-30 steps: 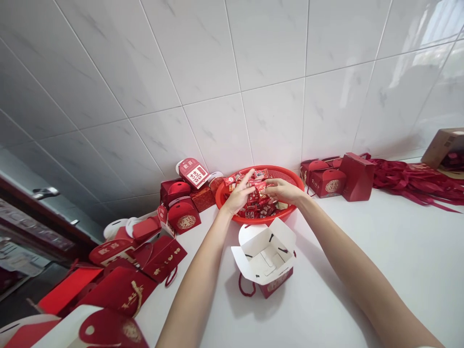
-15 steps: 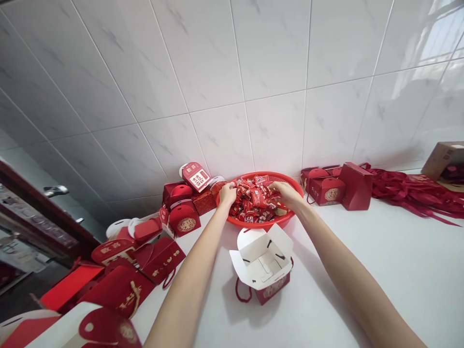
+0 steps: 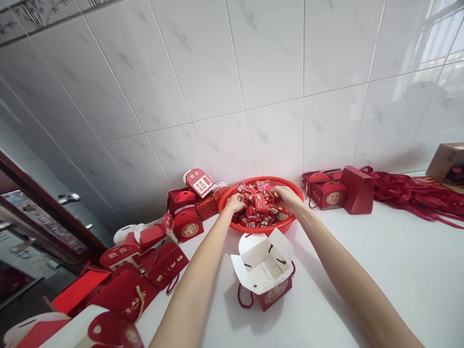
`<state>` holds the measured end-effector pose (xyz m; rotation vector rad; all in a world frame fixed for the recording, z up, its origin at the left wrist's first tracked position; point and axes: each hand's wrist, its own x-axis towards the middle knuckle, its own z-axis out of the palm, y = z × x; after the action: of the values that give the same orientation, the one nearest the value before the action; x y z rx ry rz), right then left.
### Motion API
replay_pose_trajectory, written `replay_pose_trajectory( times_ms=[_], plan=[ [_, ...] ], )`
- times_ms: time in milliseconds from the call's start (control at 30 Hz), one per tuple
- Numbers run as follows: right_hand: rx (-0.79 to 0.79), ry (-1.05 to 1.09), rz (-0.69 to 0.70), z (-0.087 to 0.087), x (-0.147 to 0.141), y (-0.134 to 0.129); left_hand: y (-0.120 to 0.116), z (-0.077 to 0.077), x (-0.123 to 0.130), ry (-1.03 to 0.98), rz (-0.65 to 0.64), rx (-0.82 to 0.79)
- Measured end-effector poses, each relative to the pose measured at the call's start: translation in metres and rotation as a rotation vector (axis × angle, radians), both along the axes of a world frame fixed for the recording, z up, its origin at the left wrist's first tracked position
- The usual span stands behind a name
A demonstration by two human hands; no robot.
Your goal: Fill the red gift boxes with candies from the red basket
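Observation:
Both my hands are in a red plastic basket [image 3: 297, 193] of red-wrapped candies [image 3: 259, 202]. On the left side, the bent fingers of my left hand [image 3: 236, 203] are drawn together among the wrappers; whatever they pinch is hidden. From the right, my right hand [image 3: 288, 199] curls its fingers down into the pile, and its fingertips are covered. In front of the basket, between my forearms, stands a red gift box [image 3: 275, 294] with its white inner flaps [image 3: 248, 279] spread. Nothing lies inside it, and a dark red cord handle hangs at its side.
Several red gift boxes [image 3: 187, 224] crowd the table's left side. More closed boxes [image 3: 329, 194] stand right of the basket, beside a heap of dark red ribbons [image 3: 406, 193]. A cardboard box [image 3: 447, 162] is at the far right. A tiled wall [image 3: 217, 72] rises behind.
My left hand has moved right and deeper into the candies from the basket's left rim. My right hand stays at the right side. The view has shifted slightly.

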<state>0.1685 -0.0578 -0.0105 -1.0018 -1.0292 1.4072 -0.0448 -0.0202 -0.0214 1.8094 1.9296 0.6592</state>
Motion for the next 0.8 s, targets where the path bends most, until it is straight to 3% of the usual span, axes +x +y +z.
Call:
replay_pose_trajectory(
  times_ms=[200,433,800],
  plan=[
    [-0.005,0.027,-0.013,-0.003,0.000,0.003,-0.007,0.006,0.009,-0.077,0.015,0.000],
    [0.019,0.048,-0.022,-0.003,0.001,-0.002,-0.005,0.008,-0.003,-0.081,0.096,0.114],
    [0.032,0.028,-0.014,-0.001,0.001,-0.002,-0.001,-0.001,0.002,-0.076,-0.072,-0.053]
  ],
)
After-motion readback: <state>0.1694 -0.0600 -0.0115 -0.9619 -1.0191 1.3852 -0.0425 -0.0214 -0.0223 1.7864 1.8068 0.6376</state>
